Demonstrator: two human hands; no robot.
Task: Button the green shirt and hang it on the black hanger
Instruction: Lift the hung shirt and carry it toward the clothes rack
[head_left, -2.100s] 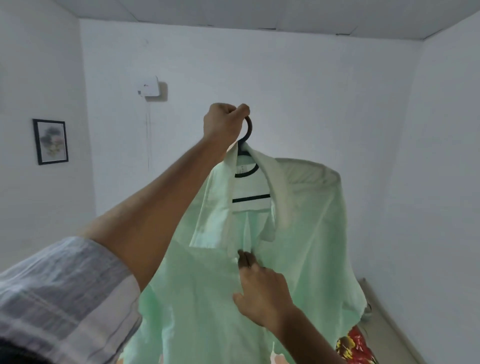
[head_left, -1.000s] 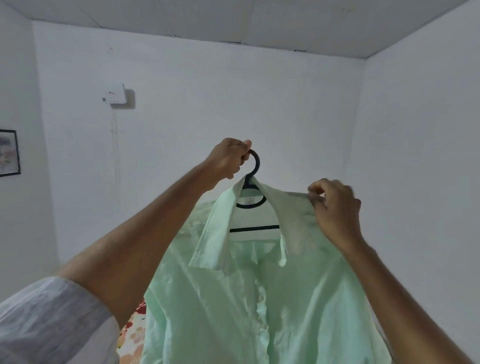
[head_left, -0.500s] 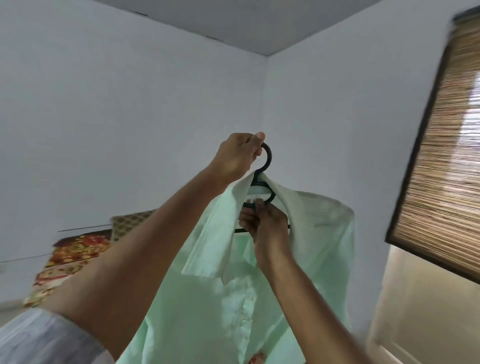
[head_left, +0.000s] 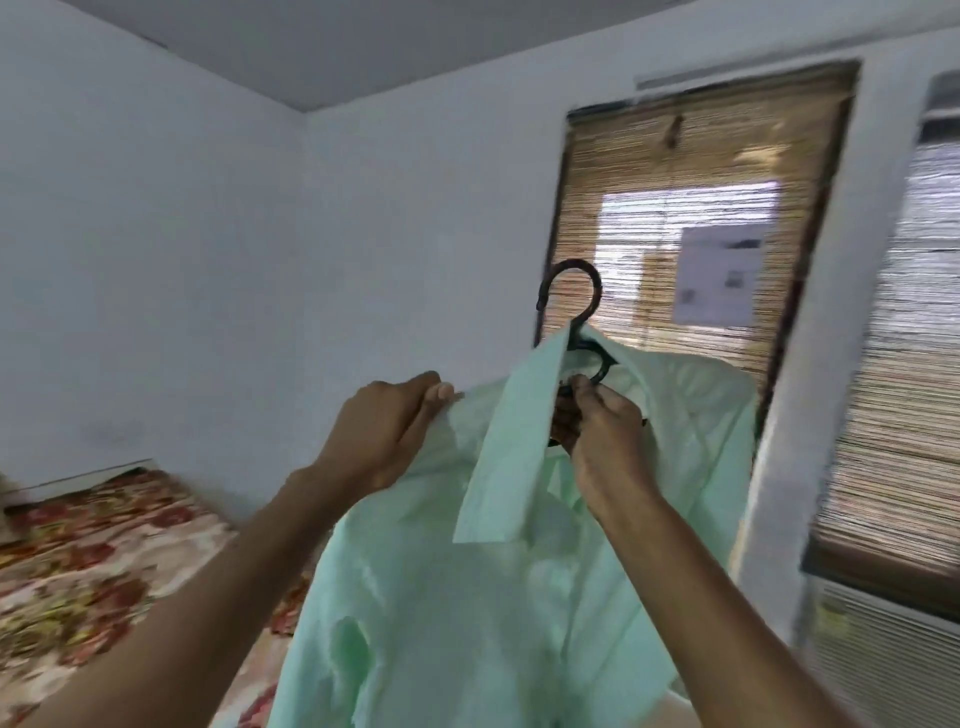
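The green shirt (head_left: 498, 597) hangs on the black hanger (head_left: 571, 291), held up in the air in front of the person. The left hand (head_left: 384, 426) pinches the fabric at the shirt's left shoulder. The right hand (head_left: 602, 421) is curled around the hanger's neck, inside the open collar. The hands are apart, one on each thing.

The risk, as I judge it: a tug at the shoulder could drag the shirt off that end of the hanger, and the hanger could tilt since only one hand carries it. The raised collar flap may fold badly.

Farther off, a sheet of paper (head_left: 719, 275) sits on the bamboo blind (head_left: 649, 171); its print is too blurred to read. No brand shows.
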